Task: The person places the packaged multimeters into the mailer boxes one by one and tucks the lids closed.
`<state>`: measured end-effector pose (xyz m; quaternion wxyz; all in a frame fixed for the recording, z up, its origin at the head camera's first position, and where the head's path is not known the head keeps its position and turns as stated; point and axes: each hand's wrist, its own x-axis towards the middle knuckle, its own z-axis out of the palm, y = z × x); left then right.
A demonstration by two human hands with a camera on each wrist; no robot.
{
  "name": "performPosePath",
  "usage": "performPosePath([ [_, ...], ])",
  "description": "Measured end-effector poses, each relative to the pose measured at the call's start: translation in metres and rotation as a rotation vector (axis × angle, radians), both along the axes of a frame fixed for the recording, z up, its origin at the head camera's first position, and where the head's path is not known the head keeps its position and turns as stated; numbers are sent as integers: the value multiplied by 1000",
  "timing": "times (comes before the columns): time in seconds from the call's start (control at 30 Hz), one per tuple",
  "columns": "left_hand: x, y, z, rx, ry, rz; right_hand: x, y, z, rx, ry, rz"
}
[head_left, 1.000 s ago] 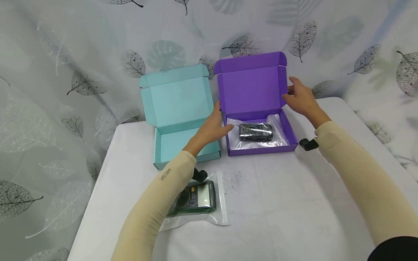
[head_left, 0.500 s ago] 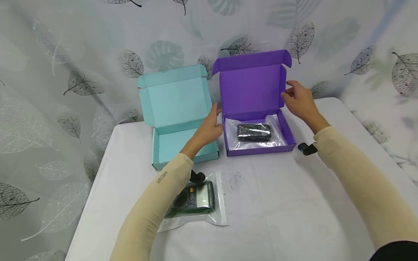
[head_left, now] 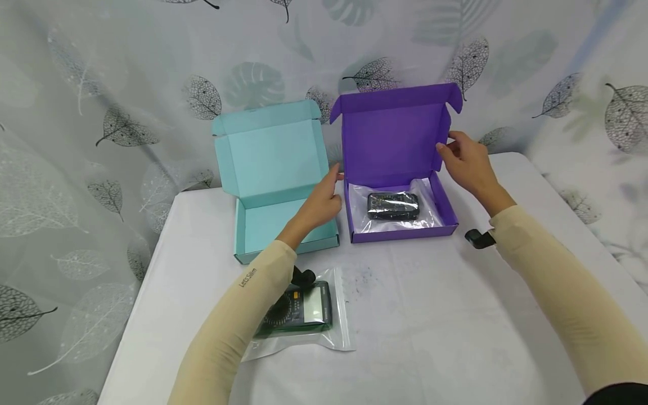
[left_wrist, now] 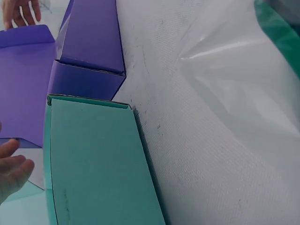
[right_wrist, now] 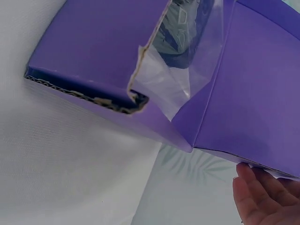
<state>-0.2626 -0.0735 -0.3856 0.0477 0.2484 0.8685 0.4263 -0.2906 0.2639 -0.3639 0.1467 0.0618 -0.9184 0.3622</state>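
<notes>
A purple cardboard box (head_left: 404, 232) stands with its lid (head_left: 395, 135) raised. In it lies a black, meter-like device (head_left: 393, 206) in clear plastic. My right hand (head_left: 469, 164) pinches the lid's right side flap, thumb in front; in the right wrist view my right fingers (right_wrist: 258, 187) are against that edge. My left hand (head_left: 318, 205) hovers between the boxes, fingers loosely extended near the lid's lower left edge, holding nothing. Beside the purple box is an open teal box (head_left: 263, 222). A bagged multimeter (head_left: 304, 309) lies nearer, partly hidden by my left forearm.
The white-covered table (head_left: 430, 337) bears both boxes and the bag. A leaf-patterned curtain (head_left: 288, 50) hangs right behind the raised lids. A black wrist camera mount (head_left: 480, 239) juts from the right sleeve, close to the purple box.
The purple lid has tipped slightly toward me, and its front flap's ends now stick out. My left hand has drawn left, off the purple box. My right hand has come down a little.
</notes>
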Motion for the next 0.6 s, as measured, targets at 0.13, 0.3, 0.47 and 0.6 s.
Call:
performPosePath([
  [0.13,1,0,0,-8,7,-7,3,-1,-1,11,0,5],
  [0.3,1,2,-1,-5,20,-19,7,-1,-1,26,11,7],
  [0.47,0,3,-3,-20,35,-26,9,0,-1,20,20,7],
  [0.6,-1,4,-3,-19,39,-25,10,0,-1,18,33,3],
])
